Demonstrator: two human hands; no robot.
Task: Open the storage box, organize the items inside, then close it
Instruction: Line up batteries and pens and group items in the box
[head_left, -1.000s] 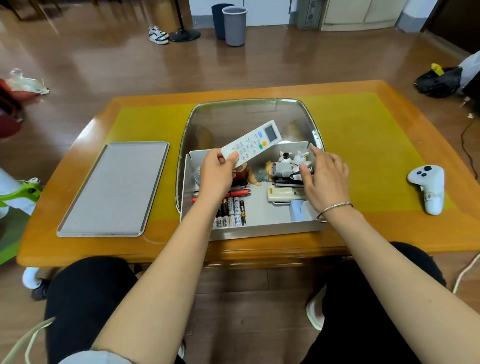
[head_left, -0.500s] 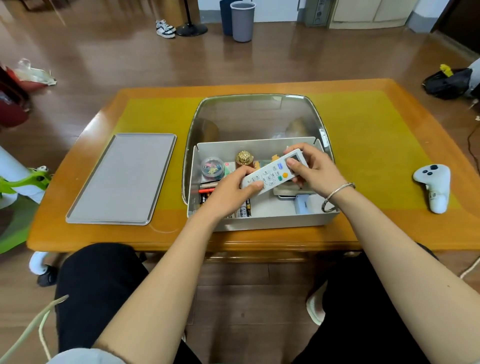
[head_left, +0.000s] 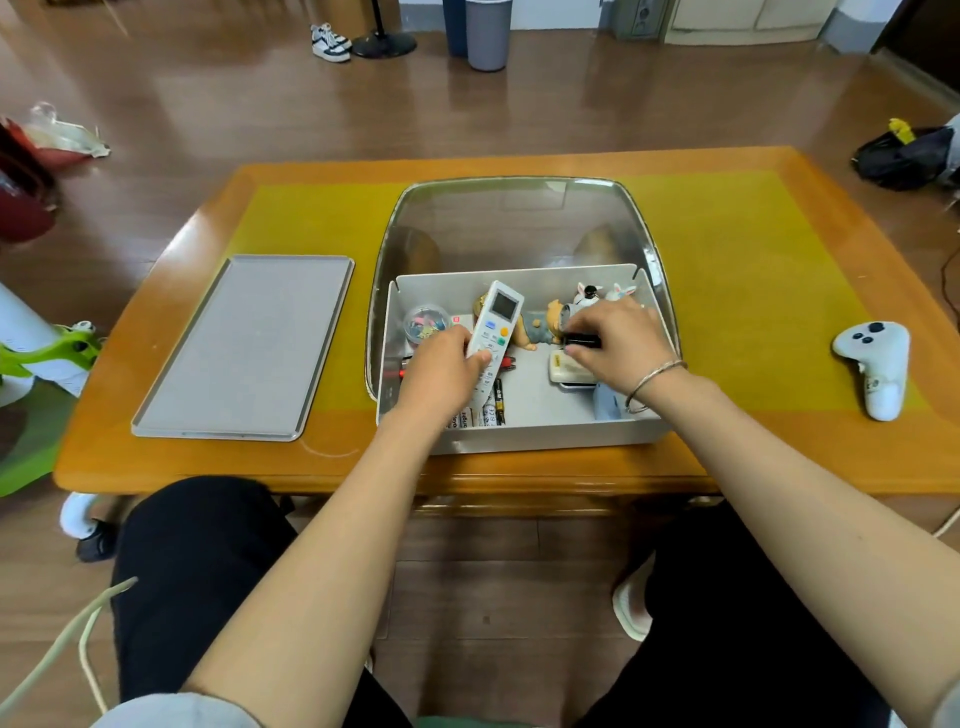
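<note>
The open white storage box (head_left: 519, 434) stands at the table's near edge, its clear hinged lid (head_left: 514, 223) raised behind it. My left hand (head_left: 441, 371) holds a white remote control (head_left: 496, 327) inside the box, pointing away from me. My right hand (head_left: 615, 340) pinches a small black object (head_left: 582, 341) near a doll figure (head_left: 545, 325). Also inside are batteries (head_left: 491, 408), a round tub of clips (head_left: 426, 323), small animal figurines (head_left: 602, 292) and a cream device (head_left: 566, 370).
A grey tray (head_left: 244, 348) lies on the table to the left of the box. A white game controller (head_left: 875, 364) rests at the right on the yellow mat (head_left: 737, 291). Bins (head_left: 485, 34) and shoes stand on the floor beyond.
My left hand has turned the remote from crosswise to lengthwise and lowered it into the box. My right hand let go of the remote and moved right to the black object.
</note>
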